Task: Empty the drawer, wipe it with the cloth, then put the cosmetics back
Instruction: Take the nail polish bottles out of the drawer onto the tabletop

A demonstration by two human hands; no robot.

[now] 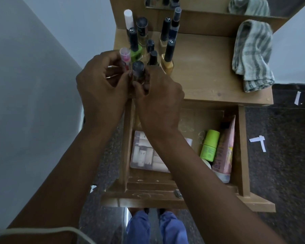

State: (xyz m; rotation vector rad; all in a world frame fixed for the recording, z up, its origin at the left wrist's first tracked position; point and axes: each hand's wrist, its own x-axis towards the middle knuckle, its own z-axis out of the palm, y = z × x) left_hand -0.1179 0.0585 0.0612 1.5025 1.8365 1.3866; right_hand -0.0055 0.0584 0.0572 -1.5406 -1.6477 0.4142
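Setting bottles down, we risk toppling the crowded bottles (pixel 153 44) at the bench's (pixel 209 76) left edge: left hand (pixel 102 81) grips a pink tube (pixel 125 60), right hand (pixel 158 101) a dark-capped bottle (pixel 138 71).

Tabletop (pixel 209 71): wooden, carries upright nail polish bottles (pixel 168 53) at left, striped cloth (pixel 252 55) at right.
Floor (pixel 280 173): dark speckled, white paper scraps (pixel 258 140).

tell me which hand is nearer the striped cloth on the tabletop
The right hand. It is at the tabletop's front-left, with bare wood between it and the striped cloth at the far right. The left hand is farther left again, beside the right one.
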